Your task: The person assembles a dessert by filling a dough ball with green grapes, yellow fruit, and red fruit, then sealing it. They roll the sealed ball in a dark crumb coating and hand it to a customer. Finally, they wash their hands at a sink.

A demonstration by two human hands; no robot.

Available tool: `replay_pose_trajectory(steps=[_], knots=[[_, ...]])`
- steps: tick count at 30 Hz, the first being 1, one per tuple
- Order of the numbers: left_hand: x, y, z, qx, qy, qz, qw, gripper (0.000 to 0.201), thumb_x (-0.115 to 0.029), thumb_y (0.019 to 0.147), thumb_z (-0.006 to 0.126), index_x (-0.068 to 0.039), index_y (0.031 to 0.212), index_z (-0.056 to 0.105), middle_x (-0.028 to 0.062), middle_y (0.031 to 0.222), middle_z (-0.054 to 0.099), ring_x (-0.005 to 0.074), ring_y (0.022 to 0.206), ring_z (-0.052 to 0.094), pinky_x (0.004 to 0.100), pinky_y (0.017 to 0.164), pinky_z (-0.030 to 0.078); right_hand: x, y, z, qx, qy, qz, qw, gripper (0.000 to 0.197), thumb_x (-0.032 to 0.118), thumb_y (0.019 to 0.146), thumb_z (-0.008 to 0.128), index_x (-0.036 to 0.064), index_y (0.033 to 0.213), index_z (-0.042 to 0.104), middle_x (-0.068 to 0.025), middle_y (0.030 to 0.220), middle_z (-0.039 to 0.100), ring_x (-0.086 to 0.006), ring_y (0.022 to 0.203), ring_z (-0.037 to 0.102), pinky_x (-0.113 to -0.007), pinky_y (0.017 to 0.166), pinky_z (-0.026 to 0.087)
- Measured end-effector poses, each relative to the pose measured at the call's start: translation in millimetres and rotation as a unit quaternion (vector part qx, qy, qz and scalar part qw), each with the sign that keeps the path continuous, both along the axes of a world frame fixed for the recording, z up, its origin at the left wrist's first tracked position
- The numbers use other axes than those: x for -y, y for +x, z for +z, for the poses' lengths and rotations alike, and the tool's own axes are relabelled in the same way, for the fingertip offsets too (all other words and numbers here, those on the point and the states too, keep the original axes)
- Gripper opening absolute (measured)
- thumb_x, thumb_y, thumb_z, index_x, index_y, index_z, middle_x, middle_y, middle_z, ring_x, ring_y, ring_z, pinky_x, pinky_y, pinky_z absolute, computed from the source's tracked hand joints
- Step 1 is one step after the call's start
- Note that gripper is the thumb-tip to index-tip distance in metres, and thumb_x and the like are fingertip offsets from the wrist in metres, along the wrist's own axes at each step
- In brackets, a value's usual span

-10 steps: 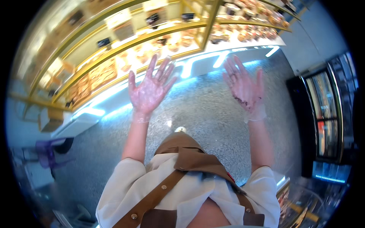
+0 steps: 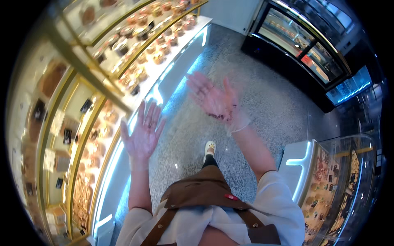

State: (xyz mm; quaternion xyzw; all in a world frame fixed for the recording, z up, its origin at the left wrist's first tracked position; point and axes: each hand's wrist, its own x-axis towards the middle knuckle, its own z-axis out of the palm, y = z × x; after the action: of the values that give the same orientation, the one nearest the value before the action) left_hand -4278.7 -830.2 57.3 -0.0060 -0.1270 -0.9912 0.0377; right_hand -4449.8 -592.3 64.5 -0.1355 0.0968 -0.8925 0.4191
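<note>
Both of my hands are raised in front of me, palms up toward the camera, in thin clear disposable gloves. My left hand (image 2: 143,133) has its fingers spread and holds nothing; it hangs close to the glass front of a gold-framed pastry display case (image 2: 94,82). My right hand (image 2: 213,98) is likewise spread and empty, above the speckled grey floor (image 2: 262,106). Dark reddish smears mark the right glove near the heel of the palm. Below the hands I see my brown apron (image 2: 201,192) and white sleeves.
The long lit display case full of pastries runs along my left. A dark glass-door fridge cabinet (image 2: 299,45) stands at the upper right. Another lit glass case with baked goods (image 2: 332,184) is at my right. One pale shoe (image 2: 209,146) shows on the floor.
The view has swung: the pastry case has shifted from ahead of me to my left side. Both hands stay raised and spread, with the right one now farther forward.
</note>
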Motion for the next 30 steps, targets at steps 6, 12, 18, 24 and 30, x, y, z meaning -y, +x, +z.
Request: replay_pose_trajectory(steps=[6, 12, 18, 24, 30], knots=[[-69.2, -232.0, -10.8, 0.046, 0.041, -0.01, 0.998, 0.08, -0.06, 0.103, 0.042, -0.012, 0.164, 0.022, 0.0162, 0.169, 0.022, 0.0291, 0.157, 0.02, 0.0528, 0.128, 0.013, -73.0, -235.2, -10.7, -0.01, -0.031, -0.033, 0.999, 0.078, 0.063, 0.105, 0.037, 0.004, 0.156, 0.037, -0.0101, 0.16, 0.041, -0.0227, 0.15, 0.035, -0.042, 0.125, 0.026], [-101.0, -458.3, -11.2, 0.071, 0.035, -0.032, 0.996, 0.08, -0.06, 0.102, 0.045, -0.009, 0.161, 0.029, 0.0181, 0.166, 0.03, 0.0309, 0.155, 0.027, 0.0534, 0.126, 0.021, -116.1, -460.8, -9.7, -0.022, -0.031, -0.063, 0.997, 0.075, 0.059, 0.105, 0.04, 0.0028, 0.155, 0.038, -0.0103, 0.159, 0.043, -0.0235, 0.149, 0.037, -0.042, 0.125, 0.026], [-103.3, -689.5, -62.2, 0.093, 0.056, -0.054, 0.993, 0.074, -0.055, 0.101, 0.052, -0.005, 0.155, 0.039, 0.0184, 0.16, 0.041, 0.0331, 0.151, 0.035, 0.0537, 0.124, 0.028, -161.5, -670.6, -59.3, -0.01, 0.036, -0.085, 0.996, 0.061, 0.042, 0.107, 0.049, -0.0017, 0.15, 0.043, -0.0143, 0.156, 0.045, -0.0254, 0.146, 0.042, -0.042, 0.124, 0.032], [-104.5, -947.4, -78.7, 0.111, 0.112, -0.058, 0.986, 0.062, -0.046, 0.104, 0.051, -0.003, 0.147, 0.046, 0.0185, 0.155, 0.046, 0.0327, 0.148, 0.038, 0.0504, 0.125, 0.028, -236.0, -856.7, -65.3, 0.07, 0.163, -0.207, 0.962, 0.055, 0.027, 0.103, 0.058, -0.0078, 0.144, 0.047, -0.0216, 0.155, 0.045, -0.0319, 0.145, 0.043, -0.046, 0.124, 0.032], [-127.8, -1173.5, -80.3, 0.101, 0.076, -0.126, 0.984, 0.054, -0.04, 0.103, 0.052, -0.002, 0.141, 0.052, 0.0168, 0.154, 0.048, 0.0316, 0.146, 0.041, 0.0476, 0.125, 0.027, -287.1, -1042.7, -70.9, 0.107, 0.218, -0.24, 0.94, 0.05, 0.026, 0.105, 0.055, -0.0072, 0.142, 0.049, -0.0209, 0.15, 0.05, -0.0311, 0.143, 0.046, -0.046, 0.12, 0.038]])
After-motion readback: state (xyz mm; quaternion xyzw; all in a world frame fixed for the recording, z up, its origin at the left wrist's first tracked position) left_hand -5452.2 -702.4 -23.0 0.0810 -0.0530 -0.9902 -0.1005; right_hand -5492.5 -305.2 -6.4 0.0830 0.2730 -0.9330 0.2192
